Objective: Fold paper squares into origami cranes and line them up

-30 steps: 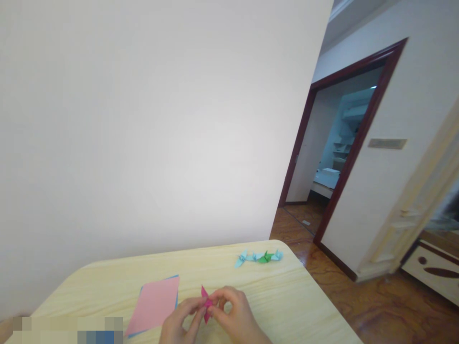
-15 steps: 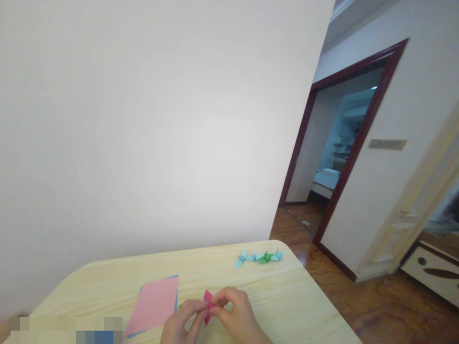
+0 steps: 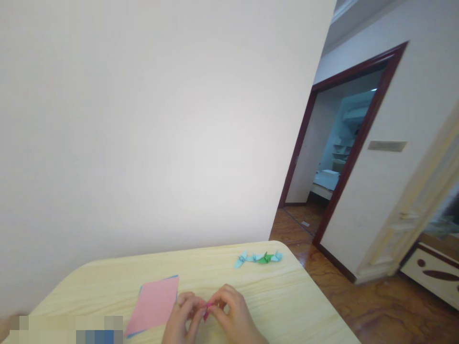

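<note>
Between my two hands is a small piece of folded magenta paper (image 3: 206, 313), mostly covered by the fingertips. My left hand (image 3: 183, 317) pinches it from the left with thumb and fingers. From the right, my right hand (image 3: 233, 310) grips it the same way, the two sets of fingertips almost touching. Just left of my left hand lies a stack of paper sheets (image 3: 154, 306), pink on top with blue edges showing beneath. Farther back on the right, several folded paper cranes (image 3: 242, 259) stand in a row, light blue ones and a green one (image 3: 266, 258).
The pale wood-grain table (image 3: 294, 306) has rounded corners and meets a white wall (image 3: 161, 143) behind. To the right are a wooden floor, a dark red door frame (image 3: 358, 148) and a cabinet (image 3: 430, 272). Part of the lower left is pixelated.
The fingers have closed farther over the magenta paper, so less of it shows; its upper point is now covered. My left hand has shifted slightly right and its fingers have curled.
</note>
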A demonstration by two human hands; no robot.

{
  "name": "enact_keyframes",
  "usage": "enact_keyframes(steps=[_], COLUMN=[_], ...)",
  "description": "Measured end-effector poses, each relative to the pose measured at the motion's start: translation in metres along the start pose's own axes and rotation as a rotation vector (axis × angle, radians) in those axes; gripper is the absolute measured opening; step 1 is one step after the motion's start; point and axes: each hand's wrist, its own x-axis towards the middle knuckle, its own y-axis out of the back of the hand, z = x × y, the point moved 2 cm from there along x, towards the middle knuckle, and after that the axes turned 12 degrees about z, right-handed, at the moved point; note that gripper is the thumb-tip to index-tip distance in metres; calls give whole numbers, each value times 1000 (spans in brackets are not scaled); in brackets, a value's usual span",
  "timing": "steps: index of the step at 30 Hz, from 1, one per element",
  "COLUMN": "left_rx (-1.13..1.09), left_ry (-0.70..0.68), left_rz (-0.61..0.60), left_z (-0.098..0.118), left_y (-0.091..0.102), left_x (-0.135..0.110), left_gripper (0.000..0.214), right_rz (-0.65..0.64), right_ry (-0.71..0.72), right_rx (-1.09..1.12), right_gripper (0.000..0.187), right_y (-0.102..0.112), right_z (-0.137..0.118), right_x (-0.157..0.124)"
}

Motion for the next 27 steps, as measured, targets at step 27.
enact_keyframes(steps=[27], left_rx=[-351], left_ry=[467], left_rz=[-173], left_z=[-9], left_y=[-4], left_x=[5], left_gripper=[39], right_rz=[65], right_ry=[-56], right_rx=[67], right_gripper=[9], right_y=[-1], right_z=[-8], right_x=[-3])
